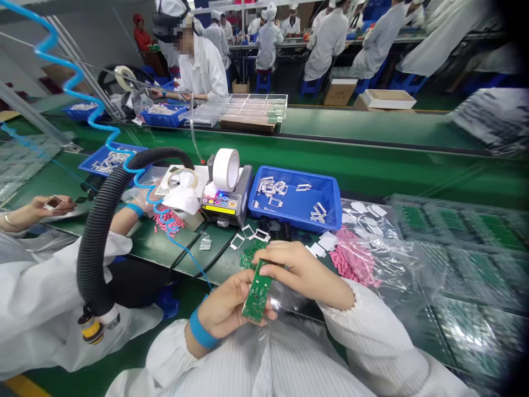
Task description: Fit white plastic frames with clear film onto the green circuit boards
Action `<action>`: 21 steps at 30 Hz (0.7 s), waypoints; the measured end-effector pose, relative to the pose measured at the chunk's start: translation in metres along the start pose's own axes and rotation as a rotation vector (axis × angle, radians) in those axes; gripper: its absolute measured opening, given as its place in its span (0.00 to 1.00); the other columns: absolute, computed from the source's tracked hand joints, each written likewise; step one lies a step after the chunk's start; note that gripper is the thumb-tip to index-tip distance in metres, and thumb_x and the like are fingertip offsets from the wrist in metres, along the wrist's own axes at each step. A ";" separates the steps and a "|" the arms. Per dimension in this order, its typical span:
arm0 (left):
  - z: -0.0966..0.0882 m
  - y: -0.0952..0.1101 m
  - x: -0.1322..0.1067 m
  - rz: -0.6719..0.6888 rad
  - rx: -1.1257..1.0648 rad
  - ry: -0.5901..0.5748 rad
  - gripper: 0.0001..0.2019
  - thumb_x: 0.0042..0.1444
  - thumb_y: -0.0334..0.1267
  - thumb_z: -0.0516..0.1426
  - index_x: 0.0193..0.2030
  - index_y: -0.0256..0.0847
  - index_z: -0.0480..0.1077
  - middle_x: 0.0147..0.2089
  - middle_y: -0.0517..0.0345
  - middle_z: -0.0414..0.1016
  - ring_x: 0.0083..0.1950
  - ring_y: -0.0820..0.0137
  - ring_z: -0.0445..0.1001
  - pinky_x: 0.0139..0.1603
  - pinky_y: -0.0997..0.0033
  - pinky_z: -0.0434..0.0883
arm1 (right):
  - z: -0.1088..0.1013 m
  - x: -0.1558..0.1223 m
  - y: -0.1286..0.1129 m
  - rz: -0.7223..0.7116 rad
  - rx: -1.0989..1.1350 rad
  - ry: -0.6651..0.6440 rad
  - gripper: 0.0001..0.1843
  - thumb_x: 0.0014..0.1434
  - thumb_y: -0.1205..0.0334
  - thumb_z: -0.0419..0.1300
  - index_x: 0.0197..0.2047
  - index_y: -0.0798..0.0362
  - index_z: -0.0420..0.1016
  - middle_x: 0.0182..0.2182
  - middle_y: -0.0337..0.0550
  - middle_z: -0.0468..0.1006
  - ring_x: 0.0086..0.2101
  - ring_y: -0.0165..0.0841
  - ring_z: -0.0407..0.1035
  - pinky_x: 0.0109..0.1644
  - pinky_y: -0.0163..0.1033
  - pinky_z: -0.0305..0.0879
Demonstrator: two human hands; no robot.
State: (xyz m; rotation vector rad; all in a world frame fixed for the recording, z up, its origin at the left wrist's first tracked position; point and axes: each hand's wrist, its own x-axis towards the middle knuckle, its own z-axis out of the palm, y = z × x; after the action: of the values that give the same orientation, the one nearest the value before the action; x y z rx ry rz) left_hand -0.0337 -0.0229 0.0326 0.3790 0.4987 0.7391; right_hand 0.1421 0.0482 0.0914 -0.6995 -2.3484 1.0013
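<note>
Head view: green circuit board (257,292) held tilted between both hands, above the green bench (152,242). Left hand (225,309) closes on its lower edge; right hand (300,270) pinches its upper end, a narrow grip. Board judged light, stiff, brittle; take by the edges. Blue tray (294,197) of metal frames (268,187) lies beyond.

Nothing clearly legible. Small print on the electronic tape dispenser (225,205) and its yellow-and-black label (219,210), too blurred to read; dark lettering on the side of a cardboard box (339,95), also unreadable; fine markings on the green circuit board (256,290), too small to make out.
</note>
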 end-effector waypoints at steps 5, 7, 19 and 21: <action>0.000 -0.001 0.005 -0.017 -0.046 -0.018 0.18 0.46 0.45 0.65 0.41 0.39 0.71 0.36 0.51 0.81 0.34 0.67 0.80 0.30 0.76 0.74 | 0.008 -0.004 0.003 -0.015 -0.165 0.156 0.11 0.63 0.59 0.54 0.46 0.54 0.70 0.35 0.44 0.75 0.37 0.33 0.66 0.43 0.39 0.62; 0.004 -0.002 0.010 0.060 -0.041 0.063 0.16 0.46 0.43 0.65 0.39 0.36 0.72 0.35 0.52 0.80 0.35 0.68 0.79 0.34 0.74 0.74 | 0.015 -0.010 -0.001 0.098 -0.218 0.330 0.10 0.60 0.60 0.57 0.45 0.54 0.68 0.38 0.46 0.74 0.39 0.36 0.66 0.43 0.42 0.63; 0.019 -0.002 0.037 0.258 0.028 0.273 0.19 0.48 0.39 0.64 0.49 0.46 0.72 0.55 0.52 0.71 0.51 0.64 0.71 0.51 0.62 0.68 | 0.000 -0.033 0.008 0.340 -0.364 0.251 0.04 0.56 0.67 0.58 0.34 0.51 0.65 0.35 0.42 0.75 0.36 0.35 0.68 0.39 0.40 0.64; 0.014 0.002 0.035 0.242 0.050 0.332 0.18 0.51 0.42 0.62 0.50 0.45 0.71 0.57 0.50 0.70 0.52 0.62 0.71 0.52 0.60 0.67 | -0.040 -0.031 0.034 0.420 -0.483 0.312 0.01 0.58 0.63 0.57 0.36 0.50 0.66 0.36 0.43 0.76 0.36 0.35 0.69 0.40 0.39 0.64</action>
State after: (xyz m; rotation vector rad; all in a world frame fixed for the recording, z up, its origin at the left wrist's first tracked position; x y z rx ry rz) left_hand -0.0050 0.0011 0.0342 0.3686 0.7944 1.0336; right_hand 0.1983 0.0698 0.0836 -1.4652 -2.2154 0.4179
